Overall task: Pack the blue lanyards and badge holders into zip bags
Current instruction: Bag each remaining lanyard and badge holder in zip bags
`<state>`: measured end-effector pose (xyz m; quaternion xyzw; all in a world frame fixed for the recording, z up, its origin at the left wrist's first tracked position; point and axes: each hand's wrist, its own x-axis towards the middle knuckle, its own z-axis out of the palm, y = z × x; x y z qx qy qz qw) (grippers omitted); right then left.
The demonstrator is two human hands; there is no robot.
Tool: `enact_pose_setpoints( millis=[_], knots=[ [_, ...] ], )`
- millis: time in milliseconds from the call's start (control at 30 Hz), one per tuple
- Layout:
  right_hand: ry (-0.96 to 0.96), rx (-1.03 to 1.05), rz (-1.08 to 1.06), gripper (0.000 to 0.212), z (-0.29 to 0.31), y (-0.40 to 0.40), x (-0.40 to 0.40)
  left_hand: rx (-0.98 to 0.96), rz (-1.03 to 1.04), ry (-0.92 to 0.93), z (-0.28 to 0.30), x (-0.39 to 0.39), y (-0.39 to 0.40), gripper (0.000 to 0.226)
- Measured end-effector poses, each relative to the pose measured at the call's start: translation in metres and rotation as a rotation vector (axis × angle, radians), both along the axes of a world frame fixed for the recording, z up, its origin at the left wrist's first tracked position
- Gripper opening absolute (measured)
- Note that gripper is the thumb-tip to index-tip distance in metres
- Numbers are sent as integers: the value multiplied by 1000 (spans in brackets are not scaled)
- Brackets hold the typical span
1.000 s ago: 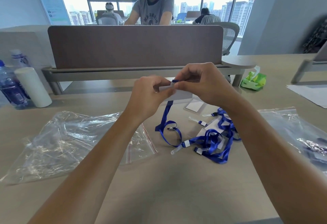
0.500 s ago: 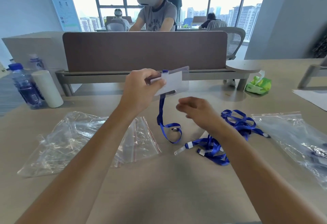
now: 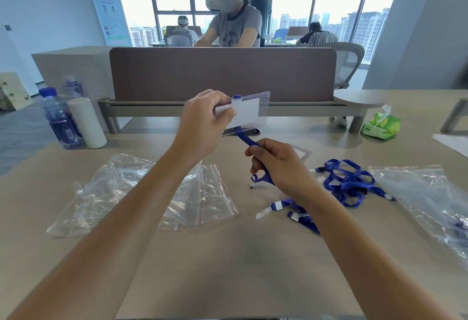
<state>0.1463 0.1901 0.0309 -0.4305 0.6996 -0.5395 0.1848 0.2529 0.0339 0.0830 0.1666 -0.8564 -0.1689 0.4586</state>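
Lying flat at the left, empty zip bags (image 3: 157, 193) wait on the desk (image 3: 240, 256). Left hand (image 3: 202, 124) pinches a raised badge holder (image 3: 249, 112); right hand (image 3: 281, 168) curls round its blue lanyard (image 3: 247, 140) below. More lanyards (image 3: 347, 183) tangle beside another bag (image 3: 425, 193).

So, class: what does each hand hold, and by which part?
Left hand pinches the badge holder at its left end; right hand grips that holder's blue lanyard along its strap.

R hand (image 3: 281, 165) now grips lanyard strap (image 3: 247, 140); prev. free.
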Motion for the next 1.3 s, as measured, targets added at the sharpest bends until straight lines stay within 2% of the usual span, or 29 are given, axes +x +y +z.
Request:
enact_pose_setpoints(
  millis=[167, 300, 600, 767, 933, 1000, 1100, 1233, 1300],
  knots=[
    [204, 65, -25, 24, 15, 16, -1, -226, 46, -103, -22, -2, 5, 22],
    [325, 52, -58, 21, 33, 26, -9, -407, -15, -220, -32, -4, 11, 39],
    [508, 9, -138, 11, 58, 29, -34, -509, -168, -354, -34, -2, 26, 12],
    [417, 16, -60, 10, 62, 24, -51, -296, -338, -383, -33, 4, 29, 12],
    [241, 13, 41, 10, 50, 23, -56, 153, -482, -400, -23, 12, 39, 18],
    [173, -10, 63, 9, 44, 23, -57, 334, -555, -324, -22, 15, 38, 24],
    [181, 34, 109, 16, 33, 26, -58, 542, -578, -148, -24, 17, 35, 24],
    [34, 32, 111, 17, 19, 31, -52, 629, -485, -1, -26, 14, 31, 20],
    [61, 32, 95, 17, 12, 32, -45, 658, -427, 37, -28, 11, 28, 19]
  ],
)
